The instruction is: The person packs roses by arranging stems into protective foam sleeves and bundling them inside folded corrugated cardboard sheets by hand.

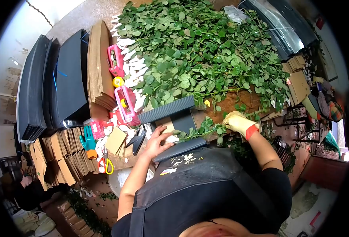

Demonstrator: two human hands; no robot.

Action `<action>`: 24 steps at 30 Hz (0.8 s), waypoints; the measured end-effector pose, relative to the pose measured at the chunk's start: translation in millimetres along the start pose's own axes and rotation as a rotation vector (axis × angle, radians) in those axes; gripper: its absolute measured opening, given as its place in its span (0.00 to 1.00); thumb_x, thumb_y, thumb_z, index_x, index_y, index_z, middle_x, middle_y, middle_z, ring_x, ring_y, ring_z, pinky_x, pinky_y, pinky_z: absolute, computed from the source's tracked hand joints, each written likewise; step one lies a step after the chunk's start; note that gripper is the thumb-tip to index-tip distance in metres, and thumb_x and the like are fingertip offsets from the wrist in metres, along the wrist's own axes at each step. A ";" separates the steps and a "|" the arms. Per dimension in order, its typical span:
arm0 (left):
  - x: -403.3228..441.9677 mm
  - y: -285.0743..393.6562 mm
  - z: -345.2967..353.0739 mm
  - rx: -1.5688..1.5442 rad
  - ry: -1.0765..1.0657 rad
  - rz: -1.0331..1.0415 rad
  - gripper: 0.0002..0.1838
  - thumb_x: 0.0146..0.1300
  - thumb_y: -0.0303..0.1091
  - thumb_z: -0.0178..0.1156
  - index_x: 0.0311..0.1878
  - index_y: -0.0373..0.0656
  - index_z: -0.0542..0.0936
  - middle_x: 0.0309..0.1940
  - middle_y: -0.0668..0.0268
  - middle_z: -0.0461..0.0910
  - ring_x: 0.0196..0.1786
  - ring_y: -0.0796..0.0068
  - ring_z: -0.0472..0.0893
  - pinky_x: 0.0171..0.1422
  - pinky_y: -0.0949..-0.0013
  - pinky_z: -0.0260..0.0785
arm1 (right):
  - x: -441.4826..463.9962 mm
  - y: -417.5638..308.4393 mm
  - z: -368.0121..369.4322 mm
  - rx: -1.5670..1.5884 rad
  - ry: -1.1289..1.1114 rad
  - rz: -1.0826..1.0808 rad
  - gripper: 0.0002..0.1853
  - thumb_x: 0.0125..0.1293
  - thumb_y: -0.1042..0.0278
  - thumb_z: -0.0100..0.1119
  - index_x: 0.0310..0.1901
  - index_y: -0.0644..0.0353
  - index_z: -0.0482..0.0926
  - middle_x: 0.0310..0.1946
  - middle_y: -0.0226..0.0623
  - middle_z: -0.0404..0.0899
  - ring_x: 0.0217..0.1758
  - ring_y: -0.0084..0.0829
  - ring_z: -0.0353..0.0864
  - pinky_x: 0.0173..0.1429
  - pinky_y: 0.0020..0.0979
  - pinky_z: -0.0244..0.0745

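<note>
Leafy stems (209, 129), near centre; right ends hidden. Left hand (158, 143): at their white tip (173, 139), grip cannot be told. Right hand (237, 123), gloved: gripping stems. Tabletop (241, 98): brown, mostly leaf-covered. Floor (300, 158), right: littered.

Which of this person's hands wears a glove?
The right hand, in a pale yellow glove with a red cuff; the left hand is bare.

Fisheye view, corners blacked out, leafy stems (206, 55) brightly lit, black sheets (72, 75) bowed by distortion, glare caught on plastic wrapping (288, 39), lower left dimly shown.
</note>
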State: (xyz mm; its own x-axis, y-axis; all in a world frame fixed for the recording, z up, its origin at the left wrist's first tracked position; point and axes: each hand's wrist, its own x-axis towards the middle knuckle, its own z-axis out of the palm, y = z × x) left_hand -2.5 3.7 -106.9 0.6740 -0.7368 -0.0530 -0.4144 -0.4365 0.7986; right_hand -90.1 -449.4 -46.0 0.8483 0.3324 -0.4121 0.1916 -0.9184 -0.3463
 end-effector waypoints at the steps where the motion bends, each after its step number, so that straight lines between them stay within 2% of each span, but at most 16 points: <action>1: 0.2 -4.2 0.3 0.032 -0.005 0.046 0.30 0.57 0.41 0.79 0.65 0.53 0.85 0.74 0.52 0.71 0.81 0.43 0.63 0.81 0.49 0.64 | 6.6 -3.5 -9.6 -0.066 -0.082 0.040 0.11 0.57 0.71 0.71 0.42 0.53 0.90 0.43 0.39 0.89 0.48 0.45 0.88 0.53 0.43 0.84; 2: -0.5 -7.9 1.7 0.061 -0.011 0.092 0.29 0.58 0.41 0.79 0.64 0.53 0.85 0.73 0.52 0.71 0.81 0.41 0.63 0.80 0.48 0.64 | 11.8 -5.7 -21.9 -0.188 -0.187 0.093 0.14 0.58 0.71 0.70 0.47 0.53 0.89 0.44 0.42 0.89 0.50 0.46 0.89 0.56 0.42 0.84; 4: 2.3 -2.8 -0.1 0.068 -0.035 0.054 0.29 0.60 0.43 0.77 0.66 0.55 0.84 0.74 0.50 0.69 0.80 0.42 0.63 0.81 0.48 0.63 | 28.5 -48.3 -99.3 -0.241 -0.160 0.178 0.13 0.61 0.72 0.66 0.48 0.56 0.87 0.42 0.47 0.88 0.48 0.49 0.88 0.56 0.45 0.83; 6: 7.2 13.4 -7.9 0.078 -0.057 0.017 0.29 0.62 0.44 0.76 0.67 0.56 0.84 0.74 0.49 0.69 0.79 0.42 0.63 0.81 0.48 0.61 | 95.8 -42.5 -121.7 -0.269 0.077 0.119 0.10 0.65 0.72 0.62 0.47 0.59 0.86 0.38 0.52 0.86 0.44 0.51 0.87 0.54 0.48 0.83; 7: 7.6 12.6 -7.3 0.098 -0.073 0.034 0.29 0.63 0.46 0.74 0.68 0.57 0.83 0.74 0.47 0.67 0.78 0.42 0.63 0.81 0.48 0.60 | 125.9 -42.9 -132.8 -0.244 0.334 -0.025 0.09 0.67 0.71 0.61 0.46 0.59 0.85 0.39 0.50 0.86 0.45 0.49 0.87 0.55 0.47 0.82; 8: 8.1 9.7 -3.7 0.106 -0.072 0.036 0.26 0.63 0.46 0.74 0.65 0.56 0.85 0.73 0.46 0.68 0.78 0.40 0.63 0.81 0.47 0.60 | 153.4 -46.4 -142.2 -0.216 0.591 -0.171 0.07 0.68 0.70 0.60 0.45 0.59 0.85 0.41 0.48 0.86 0.46 0.46 0.87 0.56 0.46 0.82; 10: 8.3 8.5 -3.2 0.118 -0.079 0.050 0.22 0.61 0.43 0.75 0.59 0.57 0.87 0.73 0.49 0.67 0.79 0.40 0.62 0.81 0.47 0.61 | 201.7 -63.9 -154.2 -0.329 0.668 -0.256 0.10 0.68 0.68 0.62 0.49 0.57 0.85 0.50 0.44 0.86 0.56 0.42 0.85 0.68 0.43 0.76; 11: 8.2 8.2 -3.6 0.074 -0.068 0.044 0.17 0.60 0.41 0.75 0.53 0.55 0.88 0.73 0.49 0.67 0.79 0.39 0.62 0.81 0.46 0.60 | 220.8 -63.7 -145.4 -0.447 0.695 -0.229 0.13 0.69 0.68 0.62 0.53 0.56 0.85 0.53 0.41 0.85 0.61 0.41 0.83 0.74 0.43 0.71; 13: 8.4 9.3 -6.1 0.054 -0.077 0.051 0.17 0.60 0.42 0.75 0.51 0.53 0.88 0.73 0.48 0.67 0.79 0.38 0.61 0.82 0.45 0.59 | 264.2 -56.5 -124.3 -0.435 0.513 -0.085 0.17 0.70 0.69 0.62 0.58 0.54 0.86 0.55 0.41 0.85 0.68 0.41 0.80 0.83 0.46 0.60; 14: 7.9 10.8 -7.7 0.050 -0.077 0.056 0.16 0.60 0.42 0.75 0.51 0.52 0.88 0.73 0.48 0.67 0.79 0.38 0.61 0.82 0.44 0.59 | 278.8 -61.8 -130.7 -0.415 0.413 0.023 0.12 0.67 0.70 0.62 0.50 0.52 0.89 0.50 0.37 0.86 0.65 0.36 0.80 0.81 0.44 0.63; 17: 7.3 10.3 -5.3 0.034 -0.066 0.032 0.15 0.61 0.42 0.75 0.49 0.52 0.88 0.74 0.47 0.67 0.79 0.36 0.60 0.81 0.43 0.59 | 267.5 -90.1 -166.4 -0.389 0.901 -0.125 0.08 0.60 0.71 0.61 0.36 0.45 0.88 0.38 0.29 0.84 0.52 0.34 0.82 0.74 0.38 0.67; 20: 6.5 6.2 0.2 0.042 -0.061 0.007 0.14 0.60 0.42 0.76 0.49 0.53 0.89 0.74 0.47 0.66 0.80 0.36 0.60 0.81 0.44 0.59 | 245.2 -101.6 -189.8 -0.401 0.633 -0.048 0.08 0.65 0.71 0.59 0.39 0.49 0.88 0.36 0.33 0.90 0.48 0.35 0.89 0.77 0.39 0.67; 22: 5.5 4.5 -1.9 0.044 -0.058 0.022 0.15 0.59 0.41 0.77 0.49 0.52 0.89 0.74 0.46 0.67 0.79 0.37 0.62 0.81 0.45 0.59 | 229.6 -111.2 -209.8 -0.450 0.432 0.135 0.08 0.68 0.70 0.58 0.39 0.50 0.88 0.35 0.35 0.91 0.46 0.37 0.91 0.77 0.40 0.69; 23: 6.2 2.0 -1.4 0.045 -0.056 0.029 0.15 0.59 0.41 0.77 0.49 0.52 0.89 0.73 0.46 0.67 0.78 0.37 0.62 0.81 0.45 0.59 | 201.4 -118.6 -213.8 -0.392 0.661 0.008 0.09 0.70 0.67 0.58 0.42 0.48 0.89 0.38 0.35 0.92 0.47 0.37 0.91 0.77 0.41 0.70; 24: 6.6 2.4 2.0 0.040 -0.047 0.030 0.15 0.59 0.41 0.77 0.49 0.52 0.89 0.73 0.46 0.67 0.78 0.37 0.63 0.81 0.45 0.59 | 196.7 -114.3 -214.1 -0.434 0.654 -0.013 0.09 0.70 0.67 0.58 0.44 0.48 0.89 0.39 0.35 0.92 0.48 0.37 0.91 0.76 0.41 0.71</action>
State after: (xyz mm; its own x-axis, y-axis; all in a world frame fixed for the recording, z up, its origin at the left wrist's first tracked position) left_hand -0.3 -3.3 -106.5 0.6315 -0.7732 -0.0583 -0.4586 -0.4330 0.7760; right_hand 160.5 -325.1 92.9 0.9371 0.2738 0.2167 0.2651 -0.9618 0.0686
